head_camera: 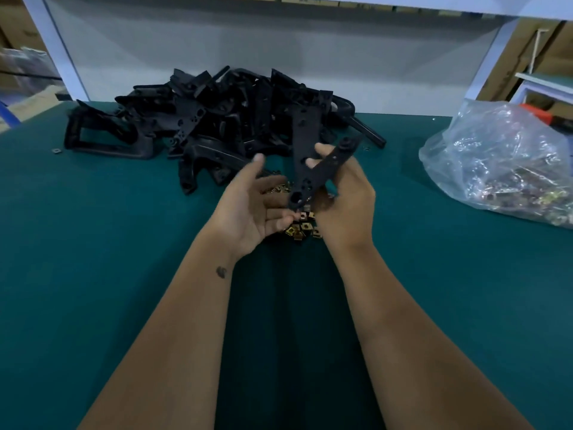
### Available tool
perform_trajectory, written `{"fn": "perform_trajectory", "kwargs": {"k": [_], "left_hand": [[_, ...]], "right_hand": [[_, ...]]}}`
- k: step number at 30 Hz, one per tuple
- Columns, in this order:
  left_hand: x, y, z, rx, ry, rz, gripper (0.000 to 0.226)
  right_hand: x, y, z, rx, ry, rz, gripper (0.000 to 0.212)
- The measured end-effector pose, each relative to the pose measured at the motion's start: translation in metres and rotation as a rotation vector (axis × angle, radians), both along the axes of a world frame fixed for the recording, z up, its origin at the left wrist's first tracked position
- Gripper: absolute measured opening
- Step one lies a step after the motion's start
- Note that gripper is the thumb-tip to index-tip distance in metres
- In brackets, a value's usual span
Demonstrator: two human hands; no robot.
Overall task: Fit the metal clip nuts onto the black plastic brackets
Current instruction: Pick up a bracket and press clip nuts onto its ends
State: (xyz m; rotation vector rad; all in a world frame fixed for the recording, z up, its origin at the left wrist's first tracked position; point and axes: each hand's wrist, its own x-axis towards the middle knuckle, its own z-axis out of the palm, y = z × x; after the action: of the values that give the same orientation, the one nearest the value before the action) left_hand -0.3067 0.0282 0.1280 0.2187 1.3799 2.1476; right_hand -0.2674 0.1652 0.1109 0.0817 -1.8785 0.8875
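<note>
A person's two bare forearms reach forward over a dark green worktop (108,243). At the far left a single small clip nut (56,150) lies alone on the surface, just beside a large heap of black plastic brackets (198,125) piled against the back panel. The left hand (248,212) is raised palm-up with its fingers loosely spread; its lower fingertips seem to pinch something small close to the bracket's bottom end, perhaps a clip nut, though blur makes that uncertain. Below and between the hands a small pile of brass-coloured metal clip nuts (302,229) sits on the worktop. The right hand (347,200) grips one long, flat black bracket (305,156) with several holes, thumb on its face and fingers curled behind, holding it upright and slightly tilted above the nuts. The step in hand looks like presenting this bracket for fitting: the next move calls for lining a nut's open side with the bracket's edge at a hole and pushing it on squarely. Further right, a crumpled clear plastic bag (496,162) holds more metal parts. Behind runs a pale grey back panel (279,57) under a white shelf frame, with cardboard boxes (18,29) visible at both sides of the room.
</note>
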Motion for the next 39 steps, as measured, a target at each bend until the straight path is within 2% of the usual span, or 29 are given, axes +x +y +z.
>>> {"fn": "perform_trajectory", "kwargs": {"k": [2,4,7,10,13,17,19,25,28,31,36,39], "left_hand": [[0.004,-0.001,-0.001,-0.033,0.078,-0.109,0.028],[0.005,0.000,-0.003,-0.005,0.084,-0.100,0.011],[0.002,-0.005,-0.004,0.117,0.059,0.000,0.005],[-0.007,-0.010,-0.004,0.204,0.016,0.168,0.015],[-0.016,-0.009,-0.006,0.111,-0.013,0.396,0.022],[-0.017,-0.003,-0.010,0.105,0.014,0.491,0.021],[-0.016,-0.002,-0.010,0.123,0.026,0.505,0.022],[-0.013,0.008,-0.016,0.204,0.059,0.470,0.031],[-0.011,0.011,-0.017,0.229,0.081,0.450,0.034],[-0.012,0.011,-0.018,0.254,0.080,0.452,0.034],[-0.010,0.010,-0.016,0.288,0.069,0.411,0.033],[-0.008,0.011,-0.014,0.296,0.065,0.348,0.032]], "right_hand": [[0.007,-0.005,-0.002,0.100,-0.098,0.048,0.042],[0.009,-0.008,0.000,0.062,-0.228,0.050,0.044],[0.008,-0.006,0.002,0.025,-0.289,-0.047,0.027],[0.007,0.000,0.003,0.028,-0.406,-0.154,0.012],[0.008,0.002,0.000,-0.009,-0.528,-0.187,0.019],[0.005,0.004,0.002,0.119,-0.805,-0.088,0.020],[0.004,0.005,0.001,0.184,-0.862,-0.026,0.016],[0.000,0.007,-0.002,0.163,-0.826,-0.002,0.009],[-0.001,0.009,-0.002,0.068,-0.758,0.024,0.012],[0.001,0.010,0.000,-0.169,-0.616,0.097,0.020],[0.002,0.011,0.007,-0.614,-0.449,0.265,0.017],[0.004,0.009,0.009,-0.762,-0.398,0.357,0.013]]}}
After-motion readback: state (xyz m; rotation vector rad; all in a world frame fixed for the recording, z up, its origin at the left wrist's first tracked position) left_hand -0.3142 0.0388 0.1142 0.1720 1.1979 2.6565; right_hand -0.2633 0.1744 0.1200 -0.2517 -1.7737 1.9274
